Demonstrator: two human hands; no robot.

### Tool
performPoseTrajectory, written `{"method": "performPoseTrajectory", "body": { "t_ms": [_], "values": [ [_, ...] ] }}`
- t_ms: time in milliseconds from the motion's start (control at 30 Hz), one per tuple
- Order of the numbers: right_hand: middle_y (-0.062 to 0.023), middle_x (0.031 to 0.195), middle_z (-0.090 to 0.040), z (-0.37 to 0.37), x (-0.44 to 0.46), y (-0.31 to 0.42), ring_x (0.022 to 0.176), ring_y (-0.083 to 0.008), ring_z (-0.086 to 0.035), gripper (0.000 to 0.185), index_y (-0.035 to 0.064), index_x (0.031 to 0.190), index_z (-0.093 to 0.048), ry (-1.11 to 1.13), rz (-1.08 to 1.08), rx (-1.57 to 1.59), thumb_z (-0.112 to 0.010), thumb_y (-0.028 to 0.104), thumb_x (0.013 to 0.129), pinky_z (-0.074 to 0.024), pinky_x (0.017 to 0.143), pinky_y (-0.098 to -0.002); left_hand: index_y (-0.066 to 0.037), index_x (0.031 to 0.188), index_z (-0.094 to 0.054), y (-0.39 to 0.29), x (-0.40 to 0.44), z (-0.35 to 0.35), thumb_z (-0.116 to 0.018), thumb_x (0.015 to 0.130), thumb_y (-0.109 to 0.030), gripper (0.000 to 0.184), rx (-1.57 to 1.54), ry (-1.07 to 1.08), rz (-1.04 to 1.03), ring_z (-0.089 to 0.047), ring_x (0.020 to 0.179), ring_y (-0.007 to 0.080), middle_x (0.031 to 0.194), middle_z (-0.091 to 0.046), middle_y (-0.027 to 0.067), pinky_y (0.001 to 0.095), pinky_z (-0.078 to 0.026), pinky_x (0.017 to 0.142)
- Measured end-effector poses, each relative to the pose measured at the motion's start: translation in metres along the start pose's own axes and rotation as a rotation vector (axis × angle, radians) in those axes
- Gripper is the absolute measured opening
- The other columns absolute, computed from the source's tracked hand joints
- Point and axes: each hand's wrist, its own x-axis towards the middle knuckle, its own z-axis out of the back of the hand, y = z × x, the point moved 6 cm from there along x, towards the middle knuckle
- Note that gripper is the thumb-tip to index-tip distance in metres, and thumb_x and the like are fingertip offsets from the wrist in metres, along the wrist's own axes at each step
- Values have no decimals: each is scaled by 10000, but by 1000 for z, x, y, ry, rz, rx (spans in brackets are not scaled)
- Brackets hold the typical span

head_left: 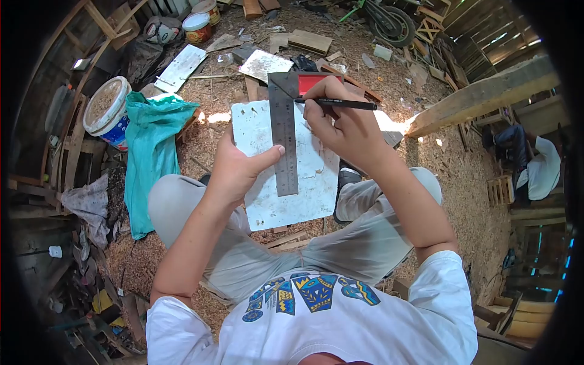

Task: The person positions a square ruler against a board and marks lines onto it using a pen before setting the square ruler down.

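Note:
A white, worn board (316, 182) with chipped spots lies over my lap. Across it rests a square with a graduated metal blade (285, 146); its dark head with a red part (309, 84) sits at the board's far edge. My left hand (234, 170) grips the board's left edge, and its thumb presses on the blade. In my right hand (350, 131) is a slim black pen (353, 104), pinched between thumb and fingers. The pen's tip end is by the blade's right edge near the head; whether it touches the board I cannot tell.
At left stand a paint bucket (104, 112) and a teal sack (149, 152). Wood scraps (309, 41) and another white board (181, 68) lie on the shaving-covered ground ahead. A wooden beam (486, 100) slants at right, with another person (540, 170) beyond it. A motorcycle wheel (395, 27) shows at the back.

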Motion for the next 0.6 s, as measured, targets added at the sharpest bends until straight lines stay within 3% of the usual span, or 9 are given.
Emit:
{"method": "performPoseTrajectory", "body": {
  "t_ms": [133,200,233,333,400,467,533,600],
  "values": [
    [-106,717,-646,-1,-3,3,639,-272,-667,144,45,995,-573,17,10,22,-693,82,925,-522,597,-363,-16,1356,-526,3,1,1,-825,807,10,625,-6,4,17,-677,1116,194,1232,-681,95,372,-538,1004],
    [-82,787,-632,-8,-9,4,676,-151,-598,94,22,1001,-611,108,28,19,-675,63,946,-488,622,-302,7,1277,-578,-1,0,3,-810,818,22,515,-64,-29,-55,-707,1043,185,1162,-715,101,356,-569,950],
    [-84,784,-627,-10,-12,5,672,-159,-598,109,34,1008,-615,196,-47,72,-686,66,931,-489,623,-311,7,1277,-578,-1,1,4,-810,818,22,515,-63,-35,-57,-707,1043,185,1162,-715,101,356,-569,950],
    [-76,774,-622,-17,-19,8,667,-157,-597,115,42,1007,-617,340,-8,38,-691,76,926,-485,618,-314,9,1269,-582,-1,4,10,-812,817,23,508,-37,-46,-64,-707,1037,184,1160,-715,103,356,-570,944],
    [-64,766,-617,-14,-17,9,672,-149,-599,112,49,1003,-614,313,28,30,-691,88,932,-490,620,-313,9,1262,-586,-4,3,9,-813,815,26,502,-22,-61,-63,-705,1039,187,1160,-713,104,354,-570,942],
    [-54,769,-619,-13,-16,6,692,-133,-620,109,51,995,-608,392,-114,44,-690,98,941,-497,628,-308,9,1266,-583,-2,1,7,-816,813,23,510,-26,-51,-59,-703,1043,187,1162,-711,105,353,-569,942],
    [-48,771,-626,-12,-12,2,708,-123,-638,85,38,990,-600,384,-101,54,-667,81,960,-505,634,-295,9,1270,-580,1,1,7,-820,811,19,518,-28,-46,-56,-702,1047,188,1164,-708,106,353,-569,942],
    [-47,776,-634,-8,-6,-7,713,-116,-643,57,20,988,-594,205,-102,169,-637,57,979,-503,626,-277,10,1282,-572,6,2,9,-830,806,10,541,15,-53,-58,-698,1058,188,1170,-703,107,353,-568,942]
  ]
}}
